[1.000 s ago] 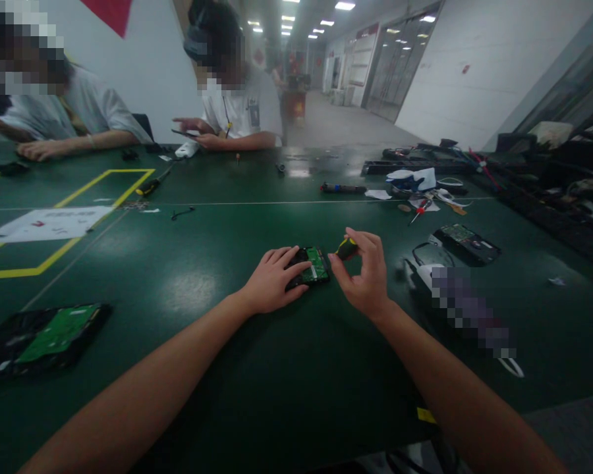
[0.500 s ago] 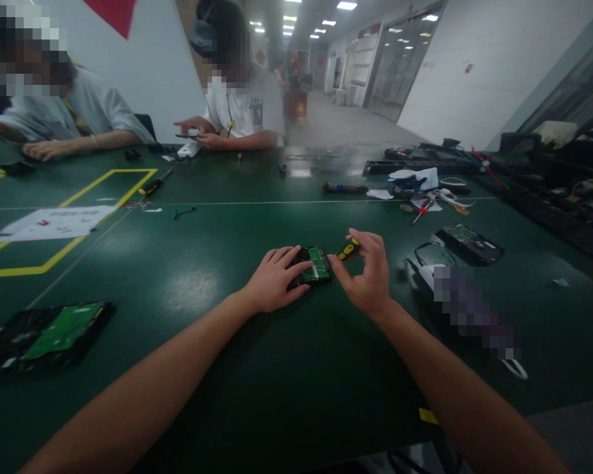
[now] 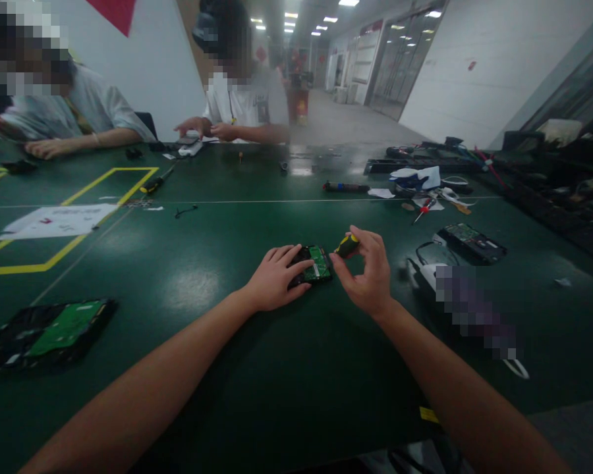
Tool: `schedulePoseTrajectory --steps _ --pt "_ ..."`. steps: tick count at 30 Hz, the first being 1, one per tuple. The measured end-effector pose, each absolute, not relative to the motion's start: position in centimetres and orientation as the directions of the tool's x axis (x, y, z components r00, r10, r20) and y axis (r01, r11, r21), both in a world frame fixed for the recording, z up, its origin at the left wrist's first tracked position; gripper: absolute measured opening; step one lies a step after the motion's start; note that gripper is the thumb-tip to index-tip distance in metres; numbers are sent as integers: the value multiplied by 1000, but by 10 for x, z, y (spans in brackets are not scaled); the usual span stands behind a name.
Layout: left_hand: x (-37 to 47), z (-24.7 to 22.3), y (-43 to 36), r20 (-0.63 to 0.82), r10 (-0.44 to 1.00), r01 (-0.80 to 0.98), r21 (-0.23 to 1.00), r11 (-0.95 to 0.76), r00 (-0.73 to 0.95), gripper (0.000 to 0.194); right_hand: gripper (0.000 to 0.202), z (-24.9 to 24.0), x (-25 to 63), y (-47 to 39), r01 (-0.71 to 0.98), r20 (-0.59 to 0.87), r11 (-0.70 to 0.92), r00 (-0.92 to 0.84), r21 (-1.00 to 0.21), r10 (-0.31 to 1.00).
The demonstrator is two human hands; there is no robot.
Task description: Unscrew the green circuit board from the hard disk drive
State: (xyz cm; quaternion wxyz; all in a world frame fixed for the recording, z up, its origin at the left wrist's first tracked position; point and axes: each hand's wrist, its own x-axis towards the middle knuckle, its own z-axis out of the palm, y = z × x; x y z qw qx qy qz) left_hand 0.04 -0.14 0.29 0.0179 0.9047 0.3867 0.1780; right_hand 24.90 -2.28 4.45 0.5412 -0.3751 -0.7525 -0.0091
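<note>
Holding one screwdriver, the right hand flanks one hard drive of three.

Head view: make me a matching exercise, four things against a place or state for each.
1. Left hand
2. Right hand
3. White paper
4. Red-handled tool

A. Among yellow tape lines, far left
B. Resting over a green-and-black drive
C. Lying on the table, right side
D. Holding a yellow-and-black handle

Pairs: 1-B, 2-D, 3-A, 4-C.

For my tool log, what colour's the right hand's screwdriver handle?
The handle is yellow and black; head view.
</note>
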Motion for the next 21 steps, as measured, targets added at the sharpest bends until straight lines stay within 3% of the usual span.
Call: schedulePoseTrajectory --steps 12,16,21 --pt "0 2 -1 302 706 697 156 -700 641 59 72 42 251 -24 540 814 727 -124 -424 567" --pt "0 2 -1 298 712 697 173 -695 636 59 72 41 254 -25 506 824 724 -47 -468 565" --pt "-1 3 0 291 711 695 174 -697 640 59 65 46 275 -13 596 816 625 94 -505 570"
